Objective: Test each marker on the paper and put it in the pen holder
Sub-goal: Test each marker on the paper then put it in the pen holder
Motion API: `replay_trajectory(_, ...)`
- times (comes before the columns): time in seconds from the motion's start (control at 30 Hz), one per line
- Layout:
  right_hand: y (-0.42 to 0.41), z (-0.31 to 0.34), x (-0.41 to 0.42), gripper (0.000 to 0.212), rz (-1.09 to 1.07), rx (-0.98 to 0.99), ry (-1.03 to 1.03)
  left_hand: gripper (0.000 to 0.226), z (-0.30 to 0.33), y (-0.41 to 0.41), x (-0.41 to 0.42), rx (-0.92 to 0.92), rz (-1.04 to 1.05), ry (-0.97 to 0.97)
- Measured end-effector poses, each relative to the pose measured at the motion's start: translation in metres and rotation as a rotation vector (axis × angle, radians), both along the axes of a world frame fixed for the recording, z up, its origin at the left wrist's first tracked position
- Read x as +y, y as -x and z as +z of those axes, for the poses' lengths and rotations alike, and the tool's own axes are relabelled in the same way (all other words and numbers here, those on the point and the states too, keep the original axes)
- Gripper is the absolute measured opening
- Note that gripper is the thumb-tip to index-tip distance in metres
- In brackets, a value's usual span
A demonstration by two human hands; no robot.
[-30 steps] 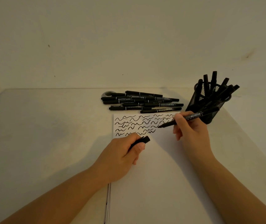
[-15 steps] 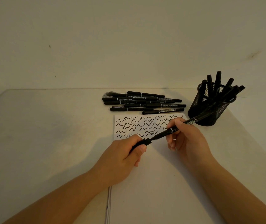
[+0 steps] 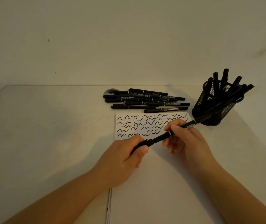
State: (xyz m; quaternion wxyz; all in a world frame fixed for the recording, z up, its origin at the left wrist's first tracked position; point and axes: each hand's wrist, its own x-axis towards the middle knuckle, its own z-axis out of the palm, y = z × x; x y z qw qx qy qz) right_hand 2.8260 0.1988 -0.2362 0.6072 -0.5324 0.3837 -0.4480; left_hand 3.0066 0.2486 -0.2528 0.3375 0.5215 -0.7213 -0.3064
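Two hands on one marker: right hand pinches the barrel, left hand grips the cap at its near-left end, apparently being pushed on. Long axis runs lower-left to upper-right over the paper, back end pointing at the pen holder. Holder sits up-right on the counter, nearer the right hand. Untested markers lie beyond the paper.

Pale table, paper pad, loose markers, mesh pen holder
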Motion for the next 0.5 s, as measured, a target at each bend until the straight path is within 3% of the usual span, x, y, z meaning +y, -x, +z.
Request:
replay_trajectory(0.17, -0.0052, 0.0009, 0.0083, 0.008, 0.097, 0.112, 0.081, 0.016, 0.0010, 0.0003, 0.0009, -0.015, -0.001, -0.002)
replay_trajectory(0.33, -0.0075, 0.0019, 0.0107, 0.026, 0.133, 0.166, 0.146, 0.020, 0.0026, -0.0010, 0.0028, -0.043, -0.004, -0.001)
replay_trajectory(0.5, -0.0058, -0.0020, 0.0102, 0.018, 0.191, 0.133, 0.202, 0.029, 0.0020, -0.0027, 0.0037, -0.069, -0.007, 0.023)
